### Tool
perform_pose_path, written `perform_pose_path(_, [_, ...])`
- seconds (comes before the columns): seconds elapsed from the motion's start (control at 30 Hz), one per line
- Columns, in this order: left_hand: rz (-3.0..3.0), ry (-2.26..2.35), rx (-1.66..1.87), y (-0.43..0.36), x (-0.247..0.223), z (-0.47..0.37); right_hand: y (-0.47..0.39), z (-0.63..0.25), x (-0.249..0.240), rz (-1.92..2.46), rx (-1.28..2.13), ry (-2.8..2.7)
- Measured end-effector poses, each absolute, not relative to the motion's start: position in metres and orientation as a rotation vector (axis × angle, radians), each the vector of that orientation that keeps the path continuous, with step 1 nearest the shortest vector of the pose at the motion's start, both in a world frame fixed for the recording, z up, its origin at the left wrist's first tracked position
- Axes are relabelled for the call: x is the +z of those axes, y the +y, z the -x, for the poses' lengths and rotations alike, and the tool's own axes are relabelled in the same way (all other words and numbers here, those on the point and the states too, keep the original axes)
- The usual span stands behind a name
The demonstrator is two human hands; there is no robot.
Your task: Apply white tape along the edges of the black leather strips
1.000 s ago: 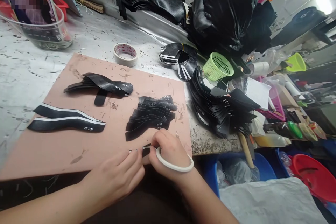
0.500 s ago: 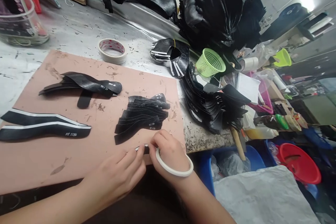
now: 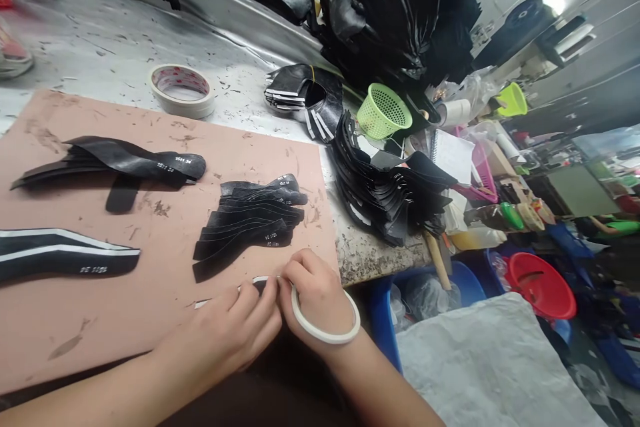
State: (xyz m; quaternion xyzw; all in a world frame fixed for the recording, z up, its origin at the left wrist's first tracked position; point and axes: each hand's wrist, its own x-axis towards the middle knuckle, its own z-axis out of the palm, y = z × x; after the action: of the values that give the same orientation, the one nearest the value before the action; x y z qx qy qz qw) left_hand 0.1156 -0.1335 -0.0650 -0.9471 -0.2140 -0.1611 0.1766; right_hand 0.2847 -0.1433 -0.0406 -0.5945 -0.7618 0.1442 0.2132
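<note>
My left hand (image 3: pixel 230 323) is closed on a black leather strip (image 3: pixel 259 285) with white tape along its upper edge. A white-edged bit of it also pokes out on the far side of the left knuckles. My right hand (image 3: pixel 317 290) pinches the white tape at the strip's right end, its fingertips nearly touching the left ones. A narrow roll of white tape (image 3: pixel 327 339) hangs around the right hand near the wrist. Just beyond the hands, black strips (image 3: pixel 245 223) printed with white numbers lie fanned out. The hands hide most of the held strip.
The pink board (image 3: pixel 165 307) carries another pile of black strips (image 3: pixel 130 160) and taped strips (image 3: pixel 65 253) at left. Behind it sits a wide tape roll (image 3: pixel 183 107). Stacked black pieces (image 3: pixel 390 193), a green basket (image 3: pixel 384 111) and a hammer handle (image 3: pixel 437 260) stand at right.
The view has swung to the right, so the table things sit further left. A white-edged end now shows left of my left hand. Both hands keep their pinch close together.
</note>
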Motion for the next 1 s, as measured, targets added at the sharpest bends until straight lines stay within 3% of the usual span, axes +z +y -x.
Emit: perform_pose_path(1.0, [2.804,-0.514,-0.401,-0.124,-0.062,-0.134,-0.138,-0.313,-0.046,1.673,0.418,-2.033])
